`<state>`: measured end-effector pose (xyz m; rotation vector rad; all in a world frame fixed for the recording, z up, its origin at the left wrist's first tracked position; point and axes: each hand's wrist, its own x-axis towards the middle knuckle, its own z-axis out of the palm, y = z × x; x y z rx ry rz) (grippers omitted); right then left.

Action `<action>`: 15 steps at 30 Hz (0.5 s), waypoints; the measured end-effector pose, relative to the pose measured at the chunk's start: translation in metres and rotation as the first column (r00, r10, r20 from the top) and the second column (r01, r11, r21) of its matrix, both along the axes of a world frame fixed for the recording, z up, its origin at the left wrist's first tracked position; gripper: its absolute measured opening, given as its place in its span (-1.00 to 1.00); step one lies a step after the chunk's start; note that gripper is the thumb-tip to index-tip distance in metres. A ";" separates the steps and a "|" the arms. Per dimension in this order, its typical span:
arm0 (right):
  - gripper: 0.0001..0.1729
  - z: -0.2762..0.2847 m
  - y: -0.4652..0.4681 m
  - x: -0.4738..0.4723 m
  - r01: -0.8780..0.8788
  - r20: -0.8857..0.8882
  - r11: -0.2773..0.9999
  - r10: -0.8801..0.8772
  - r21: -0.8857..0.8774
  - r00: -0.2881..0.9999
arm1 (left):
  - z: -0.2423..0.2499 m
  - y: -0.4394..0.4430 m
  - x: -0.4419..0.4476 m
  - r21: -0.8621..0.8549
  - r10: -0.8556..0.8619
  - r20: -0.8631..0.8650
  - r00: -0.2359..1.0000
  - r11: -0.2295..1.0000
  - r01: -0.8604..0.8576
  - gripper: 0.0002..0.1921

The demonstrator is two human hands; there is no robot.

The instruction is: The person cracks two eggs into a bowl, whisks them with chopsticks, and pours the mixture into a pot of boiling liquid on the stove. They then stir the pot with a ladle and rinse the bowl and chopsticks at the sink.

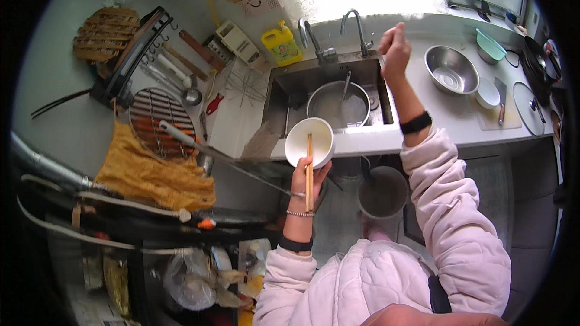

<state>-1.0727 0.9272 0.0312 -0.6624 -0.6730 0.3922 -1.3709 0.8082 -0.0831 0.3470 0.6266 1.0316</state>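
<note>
My left hand (310,176) holds a white bowl (297,145), tilted so its inside faces up, at the sink's front edge. A pair of wooden chopsticks (309,185) lies across the bowl's rim, under my left thumb. A long-handled utensil (226,158) with a pale grip runs up to my left wrist; its far end is hidden, and I cannot tell whether my hand holds it. My right hand (395,50) is raised by the tap lever, fingers curled together, nothing visible in it. In the sink (290,77) stands a metal pot (335,104) of cloudy liquid with a utensil handle leaning in it.
Two taps (317,45) arch behind the sink, beside a yellow detergent jug (282,45). On the right counter are a steel basin (451,70), a small white bowl (488,93), a knife (501,99) and a glass lid (525,108). A bucket (383,192) stands below; a round rack (161,122) hangs left.
</note>
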 end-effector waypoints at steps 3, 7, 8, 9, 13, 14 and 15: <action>-0.48 -0.037 0.080 0.080 0.241 0.205 0.953 -0.204 -0.181 0.957 | 0.004 0.065 0.036 0.074 -0.069 -0.030 0.997 0.995 0.071 -0.56; -0.70 -0.137 0.157 0.144 0.549 0.787 0.596 0.256 -0.586 0.562 | -0.001 0.152 0.083 -0.016 -0.198 -0.041 0.979 0.980 0.198 -0.59; -0.57 -0.158 0.170 0.156 0.652 0.781 0.445 0.461 -0.614 0.421 | -0.006 0.168 0.094 0.013 -0.206 -0.054 0.977 0.978 0.207 -0.60; -0.54 -0.173 0.183 0.170 0.707 0.856 0.500 0.409 -0.500 0.316 | -0.011 0.184 0.104 0.001 -0.208 -0.047 0.977 0.978 0.208 -0.59; -0.43 -0.211 0.225 0.195 0.820 0.884 0.460 0.454 -0.340 0.112 | -0.031 0.242 0.135 -0.049 -0.252 -0.081 0.964 0.967 0.249 -0.57; -0.43 -0.213 0.238 0.197 0.822 0.879 0.468 0.470 -0.325 0.080 | -0.034 0.255 0.143 -0.057 -0.262 -0.082 0.961 0.964 0.258 -0.57; -0.42 -0.215 0.247 0.198 0.828 0.862 0.460 0.504 -0.320 0.053 | -0.039 0.265 0.151 -0.060 -0.271 -0.094 0.958 0.962 0.266 -0.57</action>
